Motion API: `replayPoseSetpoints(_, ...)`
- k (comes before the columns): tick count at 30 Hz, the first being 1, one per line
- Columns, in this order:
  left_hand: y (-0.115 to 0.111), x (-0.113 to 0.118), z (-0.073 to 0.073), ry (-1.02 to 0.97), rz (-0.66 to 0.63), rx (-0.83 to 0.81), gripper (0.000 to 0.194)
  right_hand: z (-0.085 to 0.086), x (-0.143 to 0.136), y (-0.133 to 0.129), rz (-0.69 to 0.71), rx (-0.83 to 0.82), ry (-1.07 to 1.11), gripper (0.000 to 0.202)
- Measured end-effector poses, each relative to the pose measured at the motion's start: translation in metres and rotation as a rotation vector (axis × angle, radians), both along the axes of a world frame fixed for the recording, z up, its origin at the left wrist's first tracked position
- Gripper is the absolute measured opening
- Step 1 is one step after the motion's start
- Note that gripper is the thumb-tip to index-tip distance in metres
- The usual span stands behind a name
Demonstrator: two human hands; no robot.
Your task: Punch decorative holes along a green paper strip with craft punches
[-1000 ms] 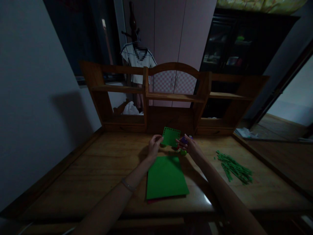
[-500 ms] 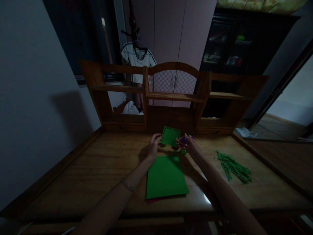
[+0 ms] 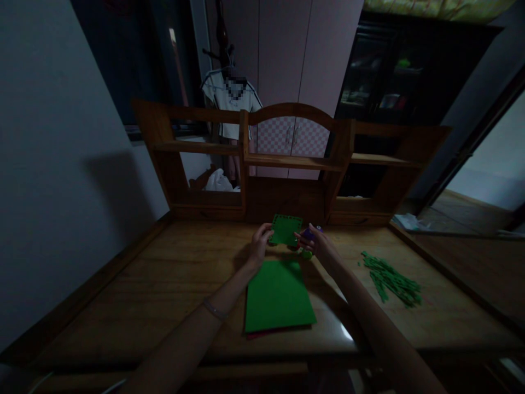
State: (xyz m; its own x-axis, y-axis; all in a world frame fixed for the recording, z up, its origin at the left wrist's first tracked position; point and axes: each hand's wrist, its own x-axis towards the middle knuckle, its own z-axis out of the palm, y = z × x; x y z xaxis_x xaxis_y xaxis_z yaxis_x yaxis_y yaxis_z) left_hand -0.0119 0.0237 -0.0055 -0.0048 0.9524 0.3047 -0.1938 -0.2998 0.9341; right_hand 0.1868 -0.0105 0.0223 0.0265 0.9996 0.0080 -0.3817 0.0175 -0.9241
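Note:
My left hand point(image 3: 260, 239) pinches the left edge of a small green sheet point(image 3: 286, 229) that has a row of dark marks or holes along its top and side edges. At the sheet's right side, my right hand point(image 3: 314, 241) is closed round a purple tool point(image 3: 308, 234), whose front end is too small to make out. Just below my right hand lies a small light-green round object point(image 3: 307, 254), with something red beside it. A stack of larger sheets, green on top point(image 3: 280, 296), rests on the wooden desk between my forearms.
A pile of thin green strips point(image 3: 391, 279) lies on the desk at the right. Across the desk's back stands a wooden shelf unit point(image 3: 293, 161). A wall point(image 3: 61, 180) borders the left side.
The small green sheet has tilted slightly, its top edge a little lower. Both hands keep their hold and have hardly moved.

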Motion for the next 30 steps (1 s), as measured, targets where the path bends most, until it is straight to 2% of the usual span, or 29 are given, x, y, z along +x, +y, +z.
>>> replayPoseSetpoints(6,-0.0022,-0.0007,0.0011,0.029,-0.003,-0.006,0.018,0.0007,0.0002,0.0002,-0.006,0.004,0.003,0.031)
replayPoseSetpoints(13,0.0014,-0.0002,-0.0025,0.011,0.051,0.011,0.016,0.002,0.0007,-0.0014,-0.01,0.007,0.041,0.03)
replayPoseSetpoints(16,0.0018,-0.0004,-0.0016,0.028,0.1,-0.02,0.017,0.0007,0.0013,-0.0006,-0.008,0.01,0.034,0.03)
replayPoseSetpoints(23,0.0021,-0.0016,-0.0009,0.073,0.168,0.031,0.023,-0.0024,0.003,0.0038,-0.017,-0.004,0.047,0.031)
replayPoseSetpoints(30,0.0055,-0.0009,-0.0062,0.066,0.166,0.029,0.026,0.0005,0.0023,0.0013,-0.016,-0.007,0.05,0.03)
